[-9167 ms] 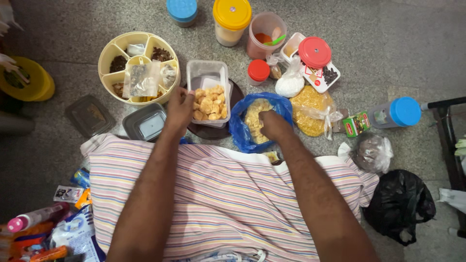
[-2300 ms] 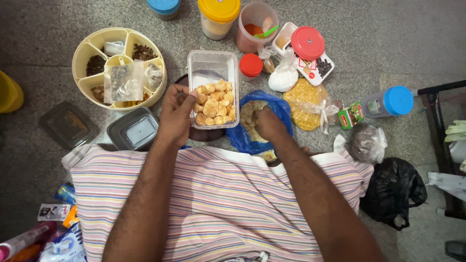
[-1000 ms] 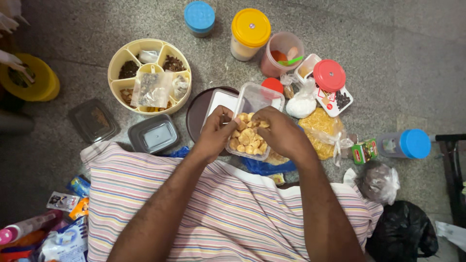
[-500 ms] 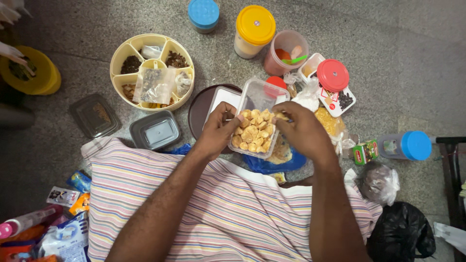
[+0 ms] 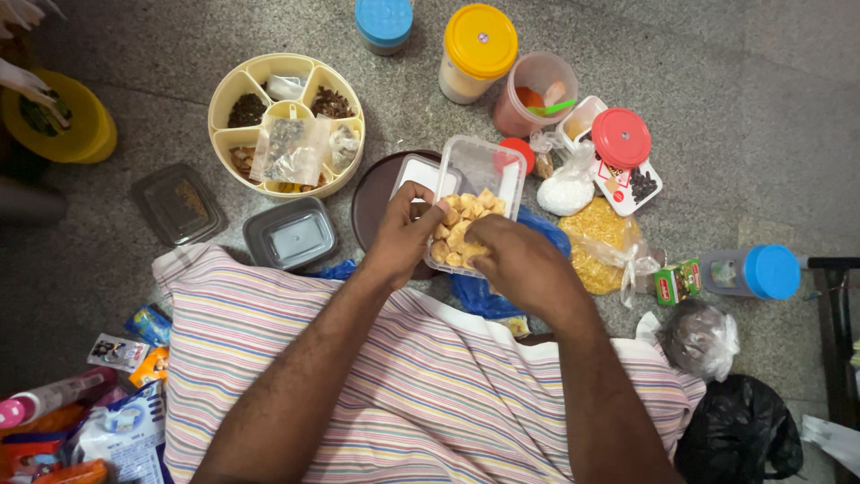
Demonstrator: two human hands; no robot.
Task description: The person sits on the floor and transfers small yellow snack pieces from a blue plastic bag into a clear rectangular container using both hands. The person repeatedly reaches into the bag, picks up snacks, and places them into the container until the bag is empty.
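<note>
A clear rectangular plastic box (image 5: 488,166) is half full of pale yellow snack pieces (image 5: 457,229). My left hand (image 5: 401,237) grips its left side and holds it tilted above a dark brown round plate (image 5: 372,193). My right hand (image 5: 520,264) lies against the box's near right corner, fingers curled at the snack pieces. A blue plastic bag (image 5: 479,296) lies under my right hand, mostly hidden. My lap is covered by a striped cloth (image 5: 403,376).
A round cream divided tray (image 5: 235,82) with spices sits far left. Grey container lids (image 5: 291,235) lie beside it. Jars with blue (image 5: 383,20), yellow (image 5: 481,40) and red (image 5: 621,137) lids stand behind. A bag of yellow grain (image 5: 596,237), a blue-capped bottle (image 5: 751,272) and a black bag (image 5: 739,439) are on the right.
My left hand lifted the box off the plate and tilted it toward me. My right hand left the blue bag, came to the box, then slid to its near corner.
</note>
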